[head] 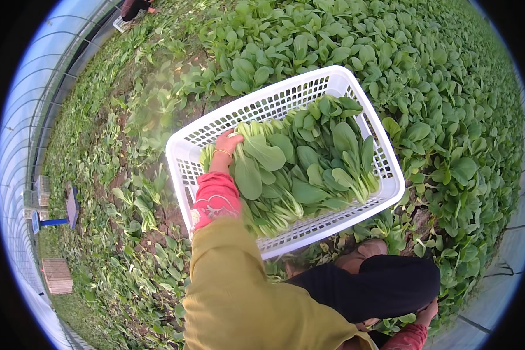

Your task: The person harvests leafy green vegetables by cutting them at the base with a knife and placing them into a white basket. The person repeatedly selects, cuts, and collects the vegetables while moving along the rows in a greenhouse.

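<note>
A white perforated plastic basket sits on the ground before me, tilted across the view. Rows of leafy bok choy lie in it, pale stems along the long sides and leaves towards the middle. My left hand reaches in at the left end, closed around the stem end of a bok choy plant; its fingertips are partly hidden. Far down at the lower right, my right hand is beside my bent knee, close to the leaves there. What its fingers do is hidden.
Dense standing bok choy grows behind and to the right. Cut plants and loose leaves litter the soil at left. Crates and a blue-framed scale stand near the greenhouse wall. Another person crouches at the far upper left.
</note>
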